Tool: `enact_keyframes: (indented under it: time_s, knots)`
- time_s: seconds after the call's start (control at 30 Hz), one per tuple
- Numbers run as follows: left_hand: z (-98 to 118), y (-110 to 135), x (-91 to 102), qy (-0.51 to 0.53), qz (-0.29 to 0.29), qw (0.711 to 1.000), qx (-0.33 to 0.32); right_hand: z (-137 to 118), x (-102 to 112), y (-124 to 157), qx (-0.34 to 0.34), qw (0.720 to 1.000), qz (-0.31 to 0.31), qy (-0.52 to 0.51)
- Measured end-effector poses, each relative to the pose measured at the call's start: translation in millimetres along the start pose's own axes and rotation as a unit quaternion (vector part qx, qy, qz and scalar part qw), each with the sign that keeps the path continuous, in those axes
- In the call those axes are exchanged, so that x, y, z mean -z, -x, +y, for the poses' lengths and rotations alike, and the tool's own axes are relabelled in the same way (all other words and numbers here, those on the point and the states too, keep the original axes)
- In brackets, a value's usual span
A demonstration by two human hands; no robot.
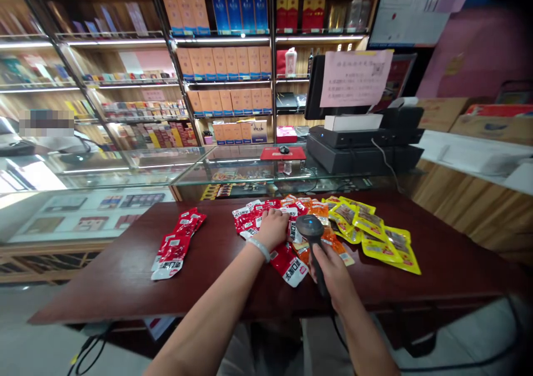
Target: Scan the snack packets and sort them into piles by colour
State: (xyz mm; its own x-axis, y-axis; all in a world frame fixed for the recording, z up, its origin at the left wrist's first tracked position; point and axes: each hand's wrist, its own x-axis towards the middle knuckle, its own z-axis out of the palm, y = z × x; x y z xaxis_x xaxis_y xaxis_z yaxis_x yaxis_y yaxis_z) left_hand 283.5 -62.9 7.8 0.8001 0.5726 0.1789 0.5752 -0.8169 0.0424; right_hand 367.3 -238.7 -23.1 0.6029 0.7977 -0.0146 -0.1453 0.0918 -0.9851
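Note:
A black barcode scanner (310, 226) is in my right hand (333, 273), fingers wrapped round its handle and its head pointing away from me. My left hand (273, 229), with a pale bracelet at the wrist, rests on the pile of red-and-white snack packets (250, 220). Its fingers are curled over a packet there, though the fingertips are partly hidden. One red snack packet (290, 265) lies just below that hand. Orange snack packets (339, 248) are partly behind the scanner, and yellow snack packets (378, 234) overlap to their right. Apart on the left lies a small group of red packets (177, 242).
The dark wooden table (125, 265) meets a glass display counter (245, 165) at its far side. On the counter stand a monitor (315, 90) with a pink notice (353, 79) and a mouse (283, 150). Boxed goods fill the shelves behind. A person (66, 140) is at far left.

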Motion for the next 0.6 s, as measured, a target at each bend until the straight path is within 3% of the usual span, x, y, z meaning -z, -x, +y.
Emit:
enact_keyframes:
  time_s: [0.1, 0.2, 0.33, 0.47, 0.6]
  knots:
    - [-1.2, 6.2, 8.5, 0.001, 0.026, 0.999, 0.018, -2.4, -0.9, 2.7, -0.016, 0.999, -0.016, -0.025]
    - [-15.6, 23.6, 14.2, 0.072, 0.06, 0.988, 0.123, -7.0, -6.8, 8.5, -0.025, 0.998, -0.047, -0.035]
    - [-55.3, 61.9, 17.1, 0.239, 0.118, 0.923, 0.279, -8.5, -29.0, 22.9, -0.058, 0.992, -0.108, -0.037]
    - [-92.2, 107.9, 17.3, 0.314, 0.197, 0.863, 0.343, 1.7, -66.4, 39.0, -0.102, 0.974, -0.204, -0.01]
    - [-113.1, 143.7, 15.3, 0.32, 0.242, 0.831, 0.385, 16.8, -105.7, 49.8, -0.125, 0.947, -0.296, 0.0]
